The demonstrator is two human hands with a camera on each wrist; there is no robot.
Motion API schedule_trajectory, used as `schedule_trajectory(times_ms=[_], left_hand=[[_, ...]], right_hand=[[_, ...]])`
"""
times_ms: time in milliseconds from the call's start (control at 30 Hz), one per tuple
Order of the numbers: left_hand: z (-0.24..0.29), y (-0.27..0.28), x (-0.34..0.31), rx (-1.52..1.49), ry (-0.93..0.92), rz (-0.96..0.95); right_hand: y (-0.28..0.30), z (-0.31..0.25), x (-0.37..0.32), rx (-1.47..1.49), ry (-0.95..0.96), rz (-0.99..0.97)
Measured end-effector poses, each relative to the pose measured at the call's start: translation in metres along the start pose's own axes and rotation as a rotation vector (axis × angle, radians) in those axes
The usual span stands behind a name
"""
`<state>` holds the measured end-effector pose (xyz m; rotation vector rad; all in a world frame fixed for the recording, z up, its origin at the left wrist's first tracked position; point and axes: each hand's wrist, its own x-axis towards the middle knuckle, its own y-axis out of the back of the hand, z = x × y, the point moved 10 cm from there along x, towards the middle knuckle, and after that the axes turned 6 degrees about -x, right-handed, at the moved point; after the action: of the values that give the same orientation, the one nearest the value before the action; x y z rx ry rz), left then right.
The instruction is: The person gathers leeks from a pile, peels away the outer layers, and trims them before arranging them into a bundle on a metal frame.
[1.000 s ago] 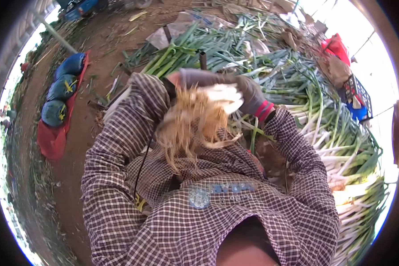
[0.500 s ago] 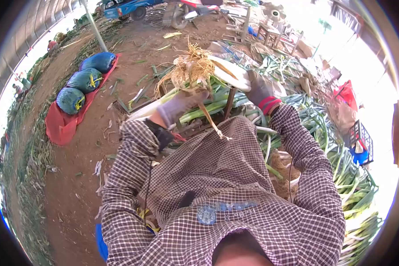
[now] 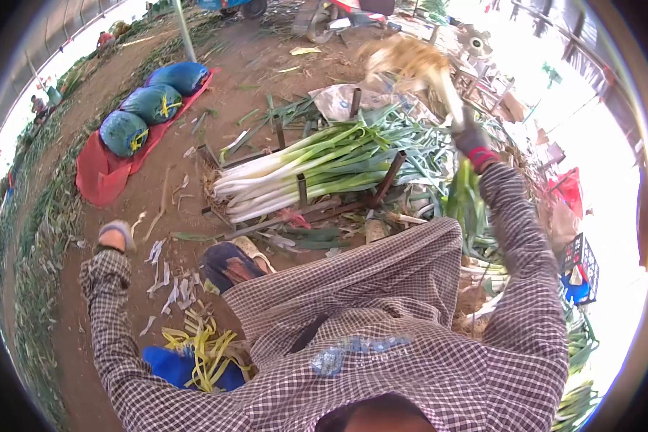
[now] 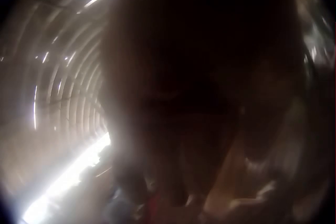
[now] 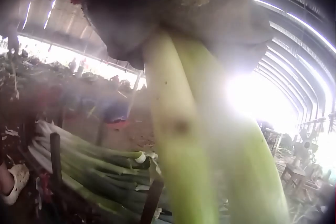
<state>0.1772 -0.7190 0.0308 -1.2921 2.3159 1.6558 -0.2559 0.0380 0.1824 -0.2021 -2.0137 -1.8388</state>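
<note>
At the upper right of the head view my gloved right hand (image 3: 471, 137) grips a few leeks (image 3: 450, 93), their blurred brown roots pointing up and to the left. In the right wrist view the pale green stalks (image 5: 178, 129) come out below the glove. Far out to the left, my left hand (image 3: 117, 234) is low over the dirt, a thin dry strip (image 3: 139, 221) right by its fingertips. The left wrist view shows the hand (image 4: 178, 145) dark, fingers extended and thumb apart. Between the arms, trimmed leeks (image 3: 295, 169) lie in a low metal frame (image 3: 302, 191).
Three tied bundles (image 3: 151, 104) lie on red sheeting (image 3: 102, 173) at the left. Yellow ties (image 3: 205, 349) sit on blue material (image 3: 173, 367) near my left side. More leeks (image 3: 583, 389) lie along the right, near a black crate (image 3: 587, 263). Upright posts (image 3: 390, 176) rise from the frame.
My hands have parted: the right swung up and right with the leeks, the left moved far down and left. The dry strip that hung under the left hand is now at the far left.
</note>
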Motion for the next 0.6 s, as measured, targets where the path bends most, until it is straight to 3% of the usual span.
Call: schedule_trajectory(times_ms=[33,100,133,200,267,300,333,367,400,467,600], left_hand=[[-0.004,-0.005,-0.011,-0.047,-0.003,-0.058],[0.014,-0.013,-0.035,-0.148,-0.015,-0.18],[0.029,-0.012,-0.033,-0.151,-0.07,-0.159],[0.068,-0.005,-0.025,-0.159,-0.183,-0.127],[0.139,0.032,-0.026,-0.225,-0.318,-0.148],[0.176,0.044,-0.013,-0.24,-0.445,-0.094],[0.214,0.092,-0.041,-0.376,-0.63,-0.043],[0.244,0.096,-0.026,-0.392,-0.605,-0.108],[0.266,0.115,-0.022,-0.518,-0.647,0.053],[0.309,0.15,-0.031,-0.593,-0.703,0.037],[0.379,0.135,0.018,-0.691,-0.756,0.095]], right_hand=[[0.012,0.011,0.024,0.088,0.078,0.127],[0.016,0.043,0.078,-0.123,0.21,0.178],[0.056,0.045,0.091,0.012,0.077,0.228],[0.105,0.001,0.106,-0.104,0.02,0.207],[0.132,-0.062,0.127,-0.145,0.17,0.31],[0.138,-0.103,0.137,-0.204,0.194,0.256],[0.135,-0.136,0.145,-0.26,0.215,0.204],[0.119,-0.167,0.163,-0.292,0.368,0.299],[0.101,-0.195,0.176,-0.323,0.52,0.397],[0.07,-0.282,0.132,-0.34,0.573,0.342],[-0.054,-0.417,0.077,-0.293,0.711,0.214]])
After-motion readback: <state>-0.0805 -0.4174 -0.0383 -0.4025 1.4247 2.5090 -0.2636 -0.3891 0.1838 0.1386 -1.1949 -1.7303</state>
